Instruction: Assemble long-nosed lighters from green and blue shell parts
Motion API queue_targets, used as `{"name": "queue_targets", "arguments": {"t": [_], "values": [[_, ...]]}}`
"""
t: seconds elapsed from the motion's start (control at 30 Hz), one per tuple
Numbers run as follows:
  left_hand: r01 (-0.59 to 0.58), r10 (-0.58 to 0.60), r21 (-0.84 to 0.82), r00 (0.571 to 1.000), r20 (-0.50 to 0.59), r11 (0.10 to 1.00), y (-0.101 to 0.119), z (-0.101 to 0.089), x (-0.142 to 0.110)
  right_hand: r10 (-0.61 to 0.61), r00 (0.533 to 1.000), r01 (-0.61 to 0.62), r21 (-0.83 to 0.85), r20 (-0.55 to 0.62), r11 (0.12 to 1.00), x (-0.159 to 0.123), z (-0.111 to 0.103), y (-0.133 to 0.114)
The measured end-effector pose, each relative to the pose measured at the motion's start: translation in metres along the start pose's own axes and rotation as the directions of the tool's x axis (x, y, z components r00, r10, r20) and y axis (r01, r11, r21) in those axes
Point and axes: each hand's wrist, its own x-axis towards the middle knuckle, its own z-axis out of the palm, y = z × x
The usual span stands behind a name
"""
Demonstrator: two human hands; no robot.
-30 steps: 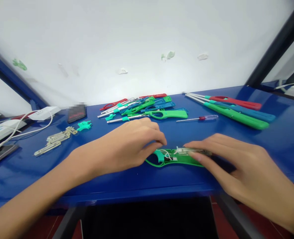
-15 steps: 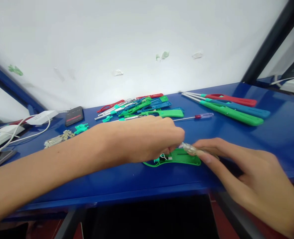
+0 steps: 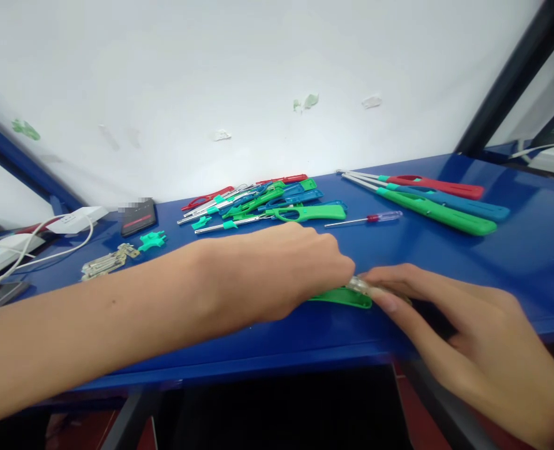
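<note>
My right hand [image 3: 469,319] pinches a clear plastic lighter fuel tank [image 3: 359,285] between thumb and fingers, its end pointing left. Knuckles up, my left hand [image 3: 300,269] is closed at that end of the tank; its fingertips are hidden, so what it grips cannot be made out. Beneath both hands lies an open green lighter handle half [image 3: 347,299], mostly covered by my left hand.
Several lighter parts [image 3: 267,203] lie piled by the wall. A screwdriver [image 3: 375,217] and three long lighters [image 3: 446,209] are on the right. To the left are clear tanks [image 3: 105,262], turquoise pieces [image 3: 152,240], a phone [image 3: 139,217] and white cables [image 3: 89,234].
My right hand has lifted the fuel tank off the green handle half. My left hand has moved right to the tank's end and closed there, covering more of the handle.
</note>
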Motion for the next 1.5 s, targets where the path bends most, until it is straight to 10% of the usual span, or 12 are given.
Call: {"name": "queue_targets", "arguments": {"t": [0.3,0.6,0.83,1.5], "values": [[-0.057,-0.019,0.226,0.947,0.321,0.973,0.002,-0.007,0.008,-0.01,1.0,0.01,-0.017,-0.026,1.0,0.002,0.001,0.0],[0.236,-0.163,-0.303,0.955,0.25,0.923,-0.031,0.004,-0.004,-0.037,0.999,0.036,-0.068,-0.017,0.997,0.001,0.002,0.0],[0.206,-0.161,-0.447,0.977,0.138,0.871,-0.045,0.013,-0.013,-0.099,0.994,0.103,-0.109,0.045,0.989,0.008,0.004,-0.001],[-0.069,-0.003,0.226,0.953,0.302,0.972,0.006,-0.016,0.019,-0.084,0.996,0.084,-0.088,-0.004,0.993,0.002,0.004,-0.002]]}}
